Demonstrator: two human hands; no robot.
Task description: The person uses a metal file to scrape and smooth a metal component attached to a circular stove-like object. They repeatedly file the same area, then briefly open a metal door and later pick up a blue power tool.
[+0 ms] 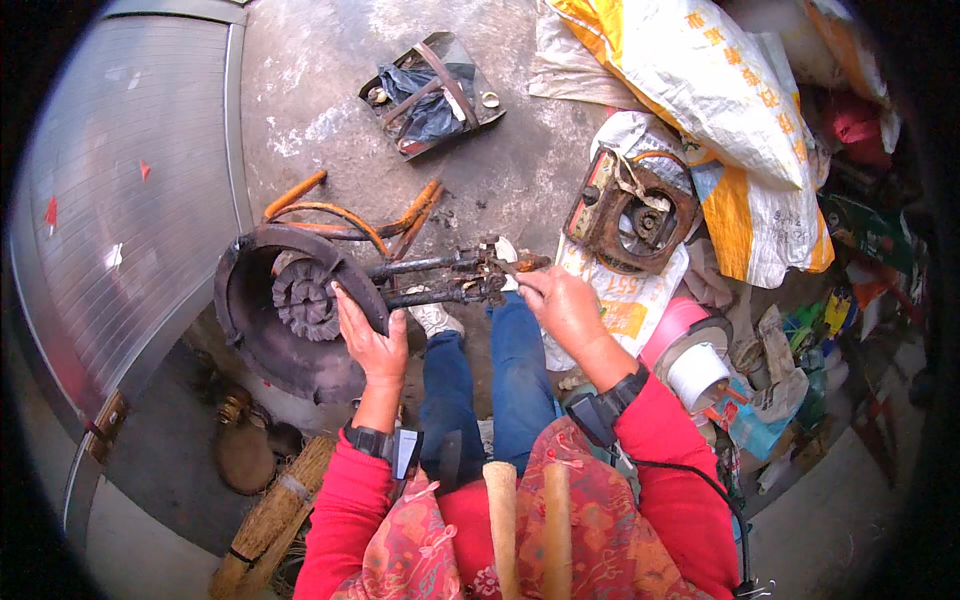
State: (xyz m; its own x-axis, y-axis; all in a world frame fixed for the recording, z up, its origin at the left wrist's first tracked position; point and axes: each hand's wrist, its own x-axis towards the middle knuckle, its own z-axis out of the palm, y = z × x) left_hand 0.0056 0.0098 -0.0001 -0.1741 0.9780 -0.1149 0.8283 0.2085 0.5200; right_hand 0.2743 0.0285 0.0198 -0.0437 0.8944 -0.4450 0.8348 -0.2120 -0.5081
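Note:
A blackened cast gas burner (255, 345) with a wide round bowl is in front of me, tilted toward its right side. Its ridged burner head (305, 298) shows inside the bowl. My left hand (375, 345) grips the bowl's right rim. Two dark pipes (425, 268) run right from the bowl to rusty valve fittings (490, 272). At those fittings my right hand (562, 305) is closed, with finger and thumb pinching a thin, dark tool whose exact kind I cannot make out. An orange-brown tubular frame (350, 215) lies behind the burner.
A metal dustpan-like box (470, 125) holding a black bag lies ahead. To the right, a rusty stove part (640, 215) rests on white sacks, near a large white-and-yellow sack (720, 90). A pink roll (685, 340) and clutter lie right; a straw broom (275, 510) lies lower left.

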